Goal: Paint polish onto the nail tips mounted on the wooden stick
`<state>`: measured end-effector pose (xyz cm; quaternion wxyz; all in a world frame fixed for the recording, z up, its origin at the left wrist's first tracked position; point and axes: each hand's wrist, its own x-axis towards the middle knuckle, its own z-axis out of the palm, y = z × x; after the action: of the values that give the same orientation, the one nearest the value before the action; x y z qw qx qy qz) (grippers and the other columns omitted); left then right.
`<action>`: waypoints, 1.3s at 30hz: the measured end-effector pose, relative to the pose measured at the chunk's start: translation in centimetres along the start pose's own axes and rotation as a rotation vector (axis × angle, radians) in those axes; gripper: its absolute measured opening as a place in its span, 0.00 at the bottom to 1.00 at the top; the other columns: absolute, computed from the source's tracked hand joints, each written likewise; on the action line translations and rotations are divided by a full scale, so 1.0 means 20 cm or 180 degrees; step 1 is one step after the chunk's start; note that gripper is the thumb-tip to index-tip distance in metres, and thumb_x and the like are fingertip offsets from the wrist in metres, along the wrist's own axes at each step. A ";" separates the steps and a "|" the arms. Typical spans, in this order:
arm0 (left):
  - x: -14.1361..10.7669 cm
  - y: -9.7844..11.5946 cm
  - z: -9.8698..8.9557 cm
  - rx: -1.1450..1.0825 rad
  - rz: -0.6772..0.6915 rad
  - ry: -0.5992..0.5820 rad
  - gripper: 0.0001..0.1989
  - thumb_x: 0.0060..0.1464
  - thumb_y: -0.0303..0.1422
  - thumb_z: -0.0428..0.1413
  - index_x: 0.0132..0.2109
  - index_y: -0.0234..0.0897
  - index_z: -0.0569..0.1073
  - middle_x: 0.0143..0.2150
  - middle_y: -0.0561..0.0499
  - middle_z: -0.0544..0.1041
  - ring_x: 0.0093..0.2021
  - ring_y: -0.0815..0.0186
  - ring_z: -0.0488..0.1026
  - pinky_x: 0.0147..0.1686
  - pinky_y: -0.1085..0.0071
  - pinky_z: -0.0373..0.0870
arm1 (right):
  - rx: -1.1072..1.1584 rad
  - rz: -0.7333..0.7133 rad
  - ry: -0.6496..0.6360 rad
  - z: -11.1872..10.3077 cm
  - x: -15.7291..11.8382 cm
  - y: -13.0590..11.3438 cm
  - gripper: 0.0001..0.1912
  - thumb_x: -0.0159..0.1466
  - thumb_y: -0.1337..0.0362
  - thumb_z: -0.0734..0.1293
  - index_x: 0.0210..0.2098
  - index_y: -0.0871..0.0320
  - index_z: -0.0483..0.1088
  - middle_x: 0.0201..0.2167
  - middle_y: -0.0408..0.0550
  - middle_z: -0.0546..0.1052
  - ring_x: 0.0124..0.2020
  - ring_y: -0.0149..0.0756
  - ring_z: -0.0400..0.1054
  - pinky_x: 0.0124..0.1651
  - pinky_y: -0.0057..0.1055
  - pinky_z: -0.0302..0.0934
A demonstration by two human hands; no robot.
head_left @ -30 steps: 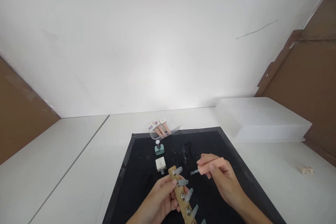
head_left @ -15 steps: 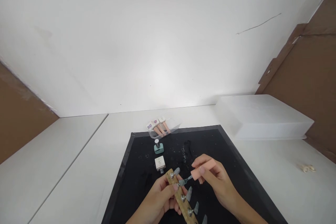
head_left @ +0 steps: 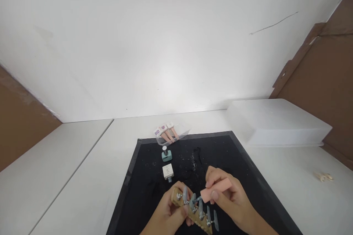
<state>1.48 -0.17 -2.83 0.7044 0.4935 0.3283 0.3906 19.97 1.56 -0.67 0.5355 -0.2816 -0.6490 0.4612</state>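
My left hand is closed around a wooden bar carrying several grey false nail tips on silver metal holders. In my right hand, a nail polish brush with a pink handle is pinched between thumb and fingers. Its dark brush end meets one of the nail tips near the bar's upper part. Just beyond my left hand lies a white square bottle with a grey neck. Behind it is a small teal bottle with a dark stem and white round top.
A clear tray with several pink-handled pieces sits at the back edge of the black mat. On the right stands a translucent white box. Small cream-coloured pieces lie on the white table near the right wall.
The bar has tilted in my left hand, bringing the nail tips more upright. My right hand has moved slightly down and right with the brush.
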 end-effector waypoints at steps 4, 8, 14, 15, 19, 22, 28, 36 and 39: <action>0.01 -0.02 0.00 0.0154 0.0164 -0.0037 0.16 0.49 0.45 0.55 0.33 0.36 0.63 0.32 0.54 0.64 0.25 0.74 0.65 0.26 0.74 0.64 | -0.0272 -0.0091 -0.0227 -0.02 0.00 -0.01 0.04 0.62 0.62 0.64 0.33 0.55 0.69 0.25 0.43 0.66 0.26 0.34 0.62 0.29 0.30 0.56; 0.02 -0.05 -0.01 0.0270 0.0219 -0.0031 0.17 0.49 0.47 0.53 0.33 0.37 0.63 0.31 0.54 0.63 0.25 0.74 0.64 0.25 0.74 0.63 | -0.0731 -0.0158 -0.0170 -0.03 0.01 -0.02 0.03 0.59 0.69 0.65 0.29 0.56 0.68 0.23 0.42 0.66 0.25 0.33 0.61 0.28 0.29 0.55; 0.01 -0.06 -0.03 0.0509 0.0298 0.0038 0.18 0.49 0.49 0.52 0.32 0.37 0.63 0.31 0.53 0.63 0.24 0.74 0.62 0.25 0.74 0.63 | -0.0823 -0.0230 0.0038 -0.03 0.01 -0.01 0.06 0.61 0.70 0.63 0.29 0.56 0.67 0.24 0.43 0.68 0.26 0.34 0.62 0.28 0.30 0.56; 0.01 -0.05 -0.03 0.0558 0.0352 0.0066 0.18 0.50 0.49 0.51 0.32 0.37 0.63 0.31 0.53 0.63 0.24 0.74 0.62 0.24 0.74 0.62 | -0.0714 -0.0253 0.0003 -0.02 0.00 -0.01 0.04 0.61 0.69 0.63 0.30 0.55 0.67 0.24 0.43 0.67 0.26 0.34 0.62 0.28 0.30 0.56; 0.02 -0.02 -0.01 0.0838 0.0493 0.0151 0.18 0.50 0.49 0.51 0.31 0.36 0.64 0.30 0.54 0.62 0.24 0.74 0.61 0.24 0.74 0.61 | -0.0509 -0.0236 -0.0290 -0.01 0.00 -0.02 0.02 0.60 0.66 0.65 0.30 0.55 0.68 0.23 0.42 0.67 0.26 0.34 0.62 0.28 0.29 0.57; 0.03 -0.02 0.00 0.0998 0.0522 0.0137 0.19 0.50 0.49 0.50 0.31 0.36 0.64 0.29 0.54 0.63 0.24 0.74 0.61 0.24 0.74 0.60 | -0.0757 -0.0127 -0.0262 -0.02 0.01 -0.02 0.03 0.59 0.68 0.65 0.28 0.57 0.69 0.23 0.43 0.68 0.25 0.33 0.62 0.28 0.29 0.57; 0.02 -0.06 -0.01 0.1107 0.0622 0.0125 0.19 0.51 0.50 0.48 0.32 0.37 0.63 0.31 0.51 0.65 0.24 0.73 0.61 0.24 0.73 0.61 | -0.0898 -0.0265 0.0035 -0.04 0.00 0.02 0.08 0.61 0.71 0.63 0.26 0.56 0.68 0.24 0.44 0.70 0.26 0.34 0.63 0.30 0.30 0.57; 0.03 -0.06 0.01 0.1388 0.0861 0.0236 0.07 0.53 0.36 0.51 0.30 0.37 0.64 0.29 0.53 0.65 0.26 0.71 0.61 0.26 0.74 0.59 | -0.0821 -0.0030 -0.0220 -0.02 -0.01 0.00 0.06 0.60 0.68 0.65 0.26 0.57 0.68 0.22 0.43 0.69 0.24 0.33 0.62 0.27 0.29 0.57; 0.02 -0.07 0.00 0.1350 0.0783 0.0306 0.03 0.50 0.30 0.51 0.30 0.38 0.64 0.30 0.53 0.66 0.27 0.71 0.61 0.27 0.74 0.59 | -0.0980 -0.0041 0.0067 -0.03 -0.01 0.02 0.09 0.61 0.69 0.63 0.24 0.57 0.68 0.22 0.44 0.71 0.25 0.33 0.63 0.29 0.30 0.58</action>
<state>2.03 -0.20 -4.19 0.5158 0.6473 0.3735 0.4189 20.58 1.84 -1.07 0.4957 -0.3611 -0.7081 0.3499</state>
